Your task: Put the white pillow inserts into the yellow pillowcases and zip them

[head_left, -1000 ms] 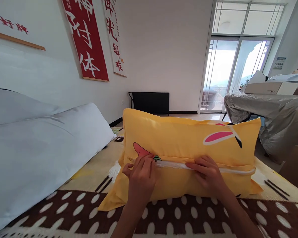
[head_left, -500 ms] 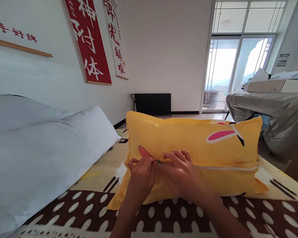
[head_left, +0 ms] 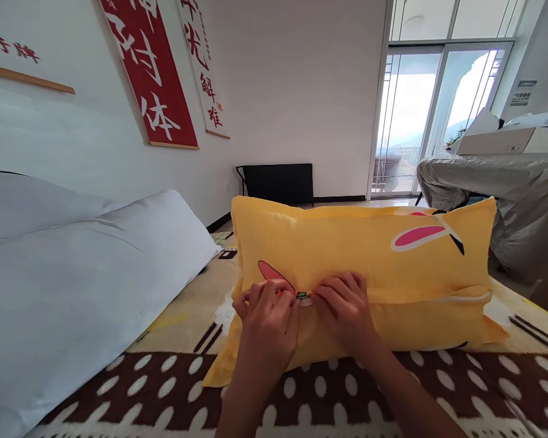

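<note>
A long yellow pillow (head_left: 356,255) with pink cartoon patches lies across the bed in front of me. Its side seam (head_left: 456,298) runs along the near edge and shows a thin white strip at the right end. My left hand (head_left: 267,319) pinches the yellow cover at the left part of the seam, fingers curled. My right hand (head_left: 344,310) sits right beside it, fingers bent and pressed on the cover at the same spot. The two hands almost touch.
A large white pillow (head_left: 86,274) lies to the left. A brown blanket with white dots (head_left: 393,395) covers the bed's near part. A silver-covered piece of furniture (head_left: 506,194) with boxes on it stands at the right; glass doors behind.
My right hand has slid left along the seam from the pillow's middle to meet my left hand. The white gap along the seam is now closed over most of its length.
</note>
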`<action>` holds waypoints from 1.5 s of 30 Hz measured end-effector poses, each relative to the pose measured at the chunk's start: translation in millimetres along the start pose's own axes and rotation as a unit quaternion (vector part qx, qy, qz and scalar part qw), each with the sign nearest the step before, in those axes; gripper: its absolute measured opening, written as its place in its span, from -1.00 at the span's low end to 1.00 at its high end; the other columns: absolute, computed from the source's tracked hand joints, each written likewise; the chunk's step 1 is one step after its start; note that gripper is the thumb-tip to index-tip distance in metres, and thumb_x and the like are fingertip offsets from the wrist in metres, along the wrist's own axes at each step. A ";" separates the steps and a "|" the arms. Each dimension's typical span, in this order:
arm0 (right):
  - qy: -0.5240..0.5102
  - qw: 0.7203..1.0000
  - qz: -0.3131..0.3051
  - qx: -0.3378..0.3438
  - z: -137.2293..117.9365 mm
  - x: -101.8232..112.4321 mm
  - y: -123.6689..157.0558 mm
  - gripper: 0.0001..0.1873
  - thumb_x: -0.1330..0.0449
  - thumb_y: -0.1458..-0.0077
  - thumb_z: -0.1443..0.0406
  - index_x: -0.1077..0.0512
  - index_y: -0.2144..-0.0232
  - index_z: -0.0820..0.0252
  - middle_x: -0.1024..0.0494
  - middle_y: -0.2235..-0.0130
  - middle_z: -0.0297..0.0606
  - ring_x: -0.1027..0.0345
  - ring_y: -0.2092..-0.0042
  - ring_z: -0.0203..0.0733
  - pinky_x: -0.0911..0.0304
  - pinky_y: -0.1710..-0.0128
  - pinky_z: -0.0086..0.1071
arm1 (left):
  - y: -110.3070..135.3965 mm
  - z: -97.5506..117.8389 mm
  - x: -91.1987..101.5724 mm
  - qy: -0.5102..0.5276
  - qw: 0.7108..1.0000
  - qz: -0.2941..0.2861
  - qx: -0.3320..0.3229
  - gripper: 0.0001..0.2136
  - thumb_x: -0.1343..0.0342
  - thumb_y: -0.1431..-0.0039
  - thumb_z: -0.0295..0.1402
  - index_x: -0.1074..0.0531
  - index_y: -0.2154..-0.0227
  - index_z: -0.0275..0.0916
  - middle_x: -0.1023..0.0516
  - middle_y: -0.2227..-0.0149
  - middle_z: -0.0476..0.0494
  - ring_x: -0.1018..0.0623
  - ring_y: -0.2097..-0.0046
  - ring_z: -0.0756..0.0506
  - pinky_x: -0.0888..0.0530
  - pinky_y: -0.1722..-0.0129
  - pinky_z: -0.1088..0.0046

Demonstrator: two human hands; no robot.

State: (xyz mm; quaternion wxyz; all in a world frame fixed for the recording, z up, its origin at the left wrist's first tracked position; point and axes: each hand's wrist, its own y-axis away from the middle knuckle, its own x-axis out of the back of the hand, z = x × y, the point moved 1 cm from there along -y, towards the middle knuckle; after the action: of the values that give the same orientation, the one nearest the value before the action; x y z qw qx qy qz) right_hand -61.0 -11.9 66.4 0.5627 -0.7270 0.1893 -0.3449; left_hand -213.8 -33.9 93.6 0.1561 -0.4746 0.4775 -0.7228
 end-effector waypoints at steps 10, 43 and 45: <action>0.007 0.999 0.035 -0.023 0.5 -0.2 -0.3 -0.84 -0.05 -0.20 0.41 -0.34 0.43 0.19 -0.45 0.50 -0.33 -0.22 0.42 -0.29 -0.08 0.27 -0.33 | -0.5 2.1 5.3 0.021 0.996 -0.049 -0.073 -0.86 0.04 -0.21 -0.51 -0.33 0.45 -0.25 -0.53 0.34 -0.04 -0.44 0.28 -0.05 -0.24 0.21 0.36; 0.025 0.990 -0.110 0.081 0.1 -1.9 5.2 -0.84 -0.10 -0.18 0.28 -0.46 0.36 0.20 -0.39 0.51 -0.33 -0.20 0.43 -0.29 0.00 0.34 -0.36 | -0.7 13.1 10.5 -0.031 0.971 -0.200 0.131 -0.80 0.15 -0.23 -0.42 -0.35 0.43 -0.23 -0.54 0.38 -0.10 -0.47 0.24 -0.14 -0.20 0.17 0.23; 0.021 0.992 -0.096 0.082 1.8 -3.7 6.2 -0.84 -0.11 -0.18 0.28 -0.46 0.39 0.18 -0.37 0.54 -0.36 -0.19 0.45 -0.31 0.02 0.36 -0.37 | -0.5 12.5 9.1 -0.031 0.974 -0.188 0.119 -0.81 0.13 -0.22 -0.42 -0.34 0.45 -0.23 -0.54 0.38 -0.10 -0.46 0.22 -0.14 -0.20 0.19 0.25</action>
State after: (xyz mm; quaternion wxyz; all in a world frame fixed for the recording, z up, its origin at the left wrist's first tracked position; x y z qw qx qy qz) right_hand -61.6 -10.1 59.2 0.5807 -0.6860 0.1015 -0.4265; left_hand -207.8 -46.6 100.0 0.0872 -0.5561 0.2855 -0.7757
